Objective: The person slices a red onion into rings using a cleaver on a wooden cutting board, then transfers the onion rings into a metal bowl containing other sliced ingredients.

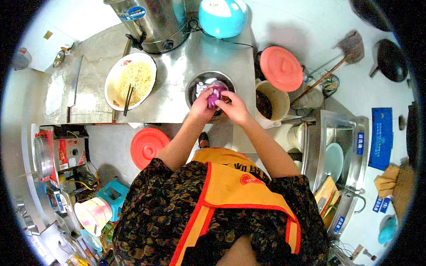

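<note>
A purple, glossy red onion [214,96] is held over a round metal bowl [188,88] on the steel worktop. My left hand [202,106] wraps round its left side. From the right, my right hand [235,109] has its thumb and fingers closed against the onion's surface. White and purplish pieces [205,85] lie in the bowl beneath; their exact kind is hard to make out. Both hands cover the near part of the bowl.
Left on the worktop [171,84] stands a white basin [109,91] of noodles with dark chopsticks [128,99]. Behind are a steel urn [151,26] and a blue-white appliance [223,20]. A pale bucket [279,102] and red lid [281,68] are at right, near a sink [335,128].
</note>
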Motion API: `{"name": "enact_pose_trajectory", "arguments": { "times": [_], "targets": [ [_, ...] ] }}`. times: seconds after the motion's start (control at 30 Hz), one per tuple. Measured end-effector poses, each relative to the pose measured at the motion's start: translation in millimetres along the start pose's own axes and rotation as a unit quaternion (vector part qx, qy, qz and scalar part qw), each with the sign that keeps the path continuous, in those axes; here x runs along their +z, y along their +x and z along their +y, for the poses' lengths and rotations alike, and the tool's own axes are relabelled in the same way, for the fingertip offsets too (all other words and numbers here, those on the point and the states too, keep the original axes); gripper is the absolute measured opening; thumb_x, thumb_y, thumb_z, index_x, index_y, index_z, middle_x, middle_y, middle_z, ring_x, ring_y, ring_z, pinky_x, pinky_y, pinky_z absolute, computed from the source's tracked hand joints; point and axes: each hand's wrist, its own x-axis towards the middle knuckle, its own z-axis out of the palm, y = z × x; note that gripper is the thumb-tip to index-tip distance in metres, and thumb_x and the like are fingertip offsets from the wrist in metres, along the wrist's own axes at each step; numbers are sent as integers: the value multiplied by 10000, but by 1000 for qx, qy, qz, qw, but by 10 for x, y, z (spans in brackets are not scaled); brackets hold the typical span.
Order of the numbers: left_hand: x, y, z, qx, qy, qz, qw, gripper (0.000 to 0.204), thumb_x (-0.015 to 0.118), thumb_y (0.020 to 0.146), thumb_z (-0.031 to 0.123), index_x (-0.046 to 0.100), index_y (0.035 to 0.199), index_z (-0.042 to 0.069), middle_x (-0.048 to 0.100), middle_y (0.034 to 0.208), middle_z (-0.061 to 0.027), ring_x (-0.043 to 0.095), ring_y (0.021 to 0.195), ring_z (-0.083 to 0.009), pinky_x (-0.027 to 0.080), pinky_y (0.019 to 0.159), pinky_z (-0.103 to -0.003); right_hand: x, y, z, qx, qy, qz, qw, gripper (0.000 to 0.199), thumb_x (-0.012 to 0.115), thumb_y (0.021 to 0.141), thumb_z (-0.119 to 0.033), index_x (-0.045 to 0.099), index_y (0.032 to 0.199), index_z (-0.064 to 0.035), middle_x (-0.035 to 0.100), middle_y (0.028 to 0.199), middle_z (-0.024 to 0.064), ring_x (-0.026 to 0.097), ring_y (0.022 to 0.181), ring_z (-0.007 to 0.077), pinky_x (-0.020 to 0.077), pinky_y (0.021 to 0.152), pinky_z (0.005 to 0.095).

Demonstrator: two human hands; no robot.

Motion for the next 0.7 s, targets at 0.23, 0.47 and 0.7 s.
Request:
{"name": "enact_pose_trajectory", "arguments": {
  "times": [0.23, 0.47, 0.7],
  "targets": [
    [-389, 217, 152, 1, -23, 32, 999, 278, 466, 962, 218, 517, 1198, 81, 609, 1058, -80, 598, 964, -212, 511, 834, -368, 299, 557, 169, -88, -79, -57, 991, 401, 736, 726, -240, 611, 1034, -17, 642, 1000, 184, 622, 938, 334, 484, 837, 385],
    [-200, 0, 457, -43, 75, -49, 995, 375, 579, 874, 144, 511, 1236, 67, 585, 1163, -93, 592, 1025, -211, 510, 874, -368, 84, 994, 286, -4, -60, -124, 991, 350, 734, 692, -174, 649, 995, -19, 661, 988, 112, 626, 909, 223, 482, 823, 303],
    [-14, -10, 406, -40, 139, 64, 987, 313, 587, 902, 189, 550, 1184, 59, 642, 1058, -76, 632, 910, -170, 534, 732, -318, -81, 1004, -136, 127, 91, -257, 954, 346, 696, 752, -136, 593, 1045, 16, 632, 841, 80, 589, 662, 158, 484, 590, 274]
  ]
}}
